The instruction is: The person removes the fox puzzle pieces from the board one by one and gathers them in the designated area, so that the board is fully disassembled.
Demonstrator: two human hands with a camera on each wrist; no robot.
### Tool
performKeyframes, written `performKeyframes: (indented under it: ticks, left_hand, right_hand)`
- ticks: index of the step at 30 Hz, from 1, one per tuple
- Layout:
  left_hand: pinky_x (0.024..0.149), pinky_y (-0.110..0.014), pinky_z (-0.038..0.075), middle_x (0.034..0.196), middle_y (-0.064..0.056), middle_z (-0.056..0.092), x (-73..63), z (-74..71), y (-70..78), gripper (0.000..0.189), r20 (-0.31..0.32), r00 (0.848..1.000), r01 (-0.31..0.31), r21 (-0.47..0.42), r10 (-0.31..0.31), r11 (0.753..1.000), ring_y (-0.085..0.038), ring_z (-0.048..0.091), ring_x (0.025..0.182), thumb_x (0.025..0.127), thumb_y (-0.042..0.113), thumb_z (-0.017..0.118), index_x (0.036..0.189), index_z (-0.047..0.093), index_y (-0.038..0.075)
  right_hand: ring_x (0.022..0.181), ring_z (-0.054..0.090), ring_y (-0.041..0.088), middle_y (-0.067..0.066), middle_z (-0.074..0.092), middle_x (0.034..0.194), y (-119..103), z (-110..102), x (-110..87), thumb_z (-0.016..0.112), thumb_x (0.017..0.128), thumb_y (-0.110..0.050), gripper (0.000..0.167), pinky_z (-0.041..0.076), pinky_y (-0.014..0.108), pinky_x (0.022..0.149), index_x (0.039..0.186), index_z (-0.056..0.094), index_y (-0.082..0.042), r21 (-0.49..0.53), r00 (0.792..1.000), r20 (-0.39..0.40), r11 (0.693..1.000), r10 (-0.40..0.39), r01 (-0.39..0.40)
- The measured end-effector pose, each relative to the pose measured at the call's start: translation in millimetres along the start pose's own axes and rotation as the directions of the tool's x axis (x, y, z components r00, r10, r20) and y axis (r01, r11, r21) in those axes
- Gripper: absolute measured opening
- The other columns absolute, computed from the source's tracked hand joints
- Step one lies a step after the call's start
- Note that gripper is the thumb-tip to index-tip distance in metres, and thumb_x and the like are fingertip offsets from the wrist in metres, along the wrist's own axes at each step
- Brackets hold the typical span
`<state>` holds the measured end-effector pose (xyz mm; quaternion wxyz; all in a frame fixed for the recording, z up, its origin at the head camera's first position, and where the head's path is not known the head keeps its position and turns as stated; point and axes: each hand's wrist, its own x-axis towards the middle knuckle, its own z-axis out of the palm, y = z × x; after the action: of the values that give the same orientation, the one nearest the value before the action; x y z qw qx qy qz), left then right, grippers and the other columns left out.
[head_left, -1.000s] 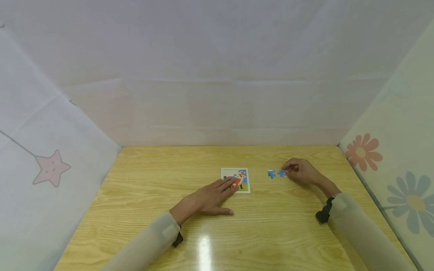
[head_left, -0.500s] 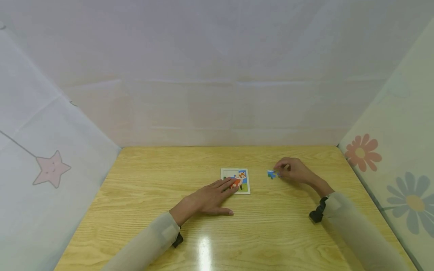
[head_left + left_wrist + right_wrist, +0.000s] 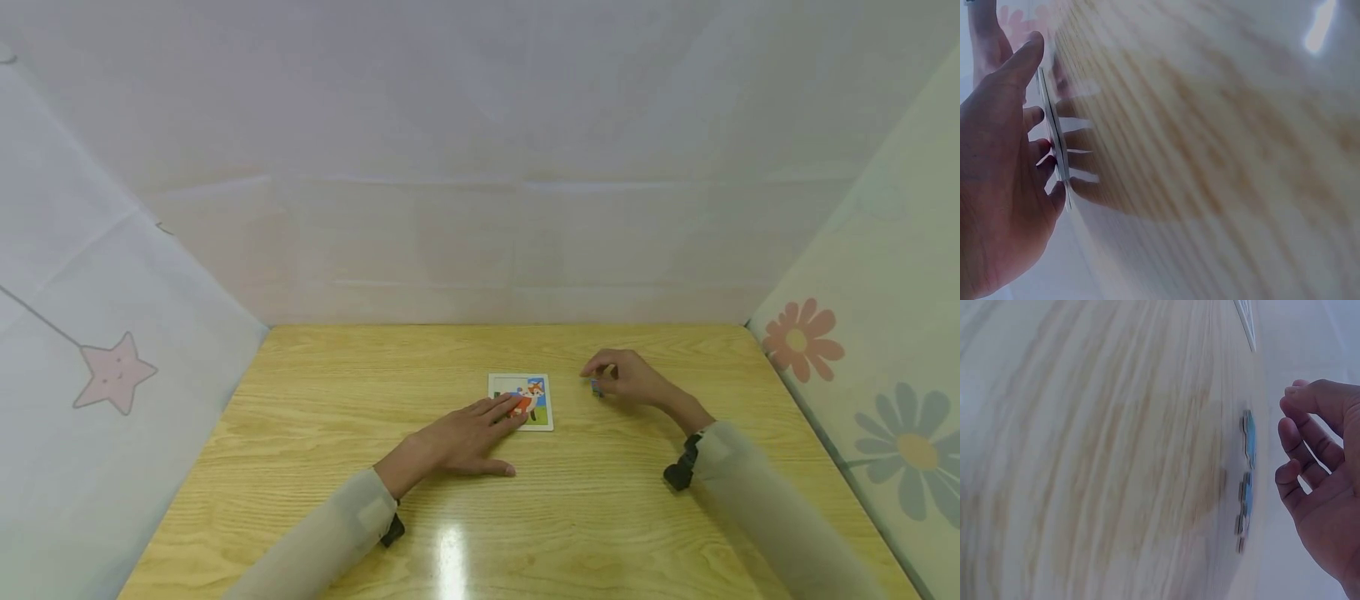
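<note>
A small square puzzle board (image 3: 550, 412) with a white border and a fox picture lies mid-table in the head view. My left hand (image 3: 461, 442) rests on its left and lower part with fingers spread, hiding some of the picture; its edge shows thin in the left wrist view. To the right, my right hand (image 3: 636, 382) hovers over the loose jigsaw pieces with fingers loosely bent. In the right wrist view one blue piece (image 3: 1250, 439) and another piece (image 3: 1247, 500) lie on the table, apart from the fingertips. From the head, the hand covers most of them.
The wooden table (image 3: 360, 367) ends at a pale cloth wall (image 3: 420, 233) at the back. Cloth walls with a star and flowers stand at left and right. A dark band sits on each wrist.
My right hand has moved left, from the right-hand piece to over the left one, covering them. The left hand has stayed on the puzzle board.
</note>
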<state>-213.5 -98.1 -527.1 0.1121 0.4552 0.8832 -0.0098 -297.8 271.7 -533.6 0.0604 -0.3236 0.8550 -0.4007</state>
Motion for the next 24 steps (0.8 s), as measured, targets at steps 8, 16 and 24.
performKeyframes:
  ticks: [8,16,24]
  left_hand:
    - [0.132,-0.044,0.02,0.179,-0.009,0.003,0.8,2.8,-1.1,0.092,-0.004,1.0,0.008,0.006,-0.008,1.0,-0.028,0.011,0.164,0.104,0.074,0.041,0.173,0.011,0.019]
    - [0.132,-0.047,0.018,0.179,-0.009,0.003,3.1,4.0,-1.3,0.093,-0.023,1.0,0.0,0.004,0.001,1.0,-0.029,0.009,0.165,0.104,0.074,0.04,0.173,0.01,0.018]
    - [0.132,-0.046,0.019,0.179,-0.01,0.005,7.9,3.5,1.9,0.093,-0.048,0.999,-0.008,0.006,0.008,1.0,-0.028,0.009,0.165,0.104,0.074,0.039,0.172,0.011,0.018]
  right_hand:
    - [0.075,0.057,0.018,0.01,0.075,0.107,-8.6,10.9,12.2,0.074,0.095,0.005,0.021,0.048,0.025,0.061,0.114,0.078,-0.002,-0.023,0.998,0.015,0.998,-0.058,0.058]
    - [0.075,0.057,0.015,0.013,0.076,0.107,-13.7,19.4,24.2,0.073,0.096,0.005,0.019,0.048,0.025,0.062,0.113,0.079,-0.002,-0.033,0.995,0.02,0.994,-0.102,0.103]
    - [0.079,0.059,0.012,0.008,0.076,0.108,-17.2,29.6,34.6,0.074,0.095,0.003,0.021,0.05,0.025,0.066,0.113,0.08,-0.004,-0.034,0.997,0.033,0.996,-0.076,0.078]
